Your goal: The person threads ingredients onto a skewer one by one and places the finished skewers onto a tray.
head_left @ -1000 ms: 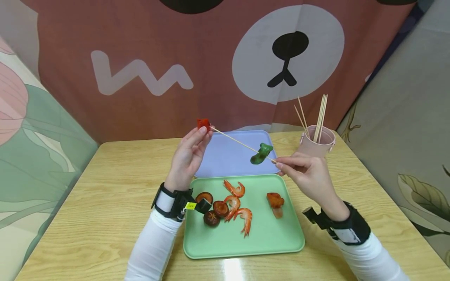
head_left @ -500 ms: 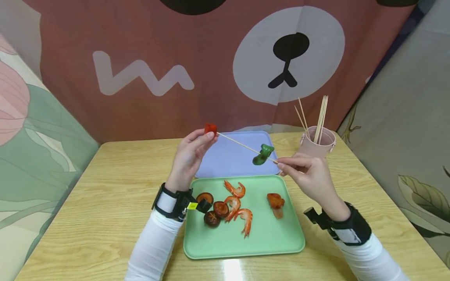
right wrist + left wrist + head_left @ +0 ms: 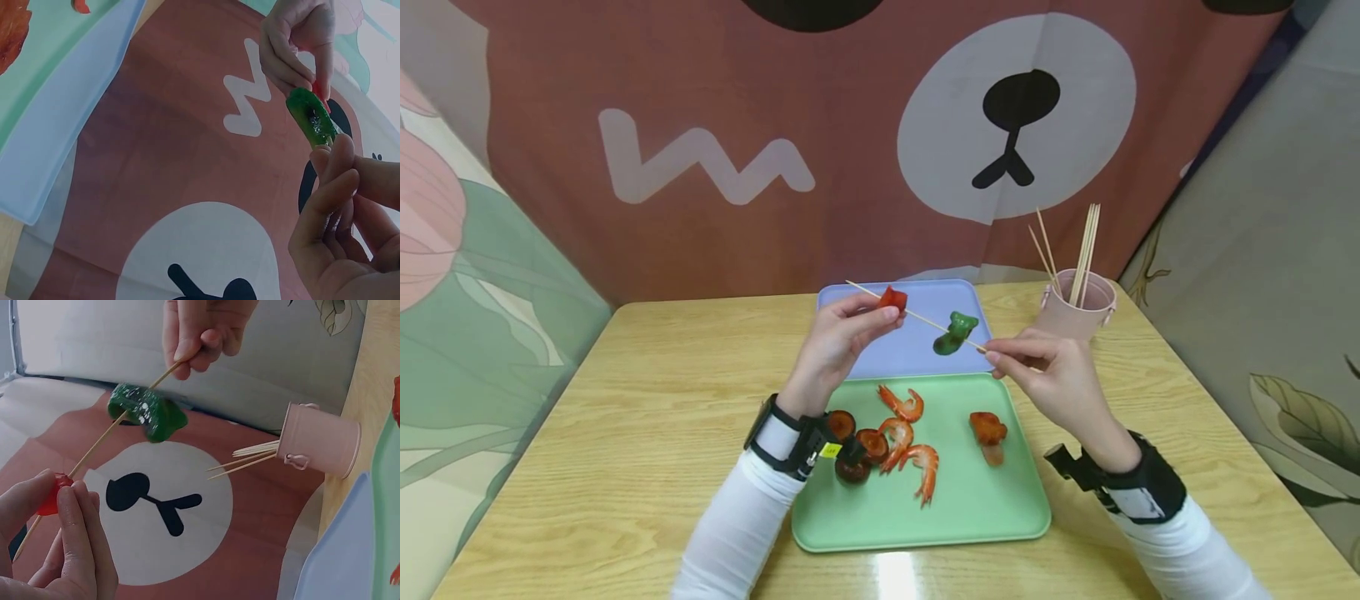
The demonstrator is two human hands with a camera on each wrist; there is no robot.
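Between my hands a thin wooden skewer (image 3: pixel 925 319) slants over the trays. My left hand (image 3: pixel 842 337) pinches a red pepper piece (image 3: pixel 892 299) between thumb and fingers. The skewer passes through this piece, and its bare tip sticks out beyond it, as the left wrist view shows. Further along the stick sits a curved, glossy green pepper piece (image 3: pixel 957 332), pierced through and close to my right hand (image 3: pixel 1052 367). That hand pinches the skewer's near end with thumb and fingertips. In the right wrist view the green pepper partly hides the red one.
A green tray (image 3: pixel 977 508) below holds several brown mushrooms (image 3: pixel 872 446), three shrimps (image 3: pixel 925 471) and a glazed brown meat-like chunk (image 3: pixel 987 429). Behind it lies a lilac tray (image 3: pixel 925 362). A pink bucket (image 3: pixel 1063 321) with several skewers stands behind my right hand.
The red pepper was at the skewer's far tip; my left hand has moved right and slid it along the stick toward the green pepper. My right hand has hardly moved.
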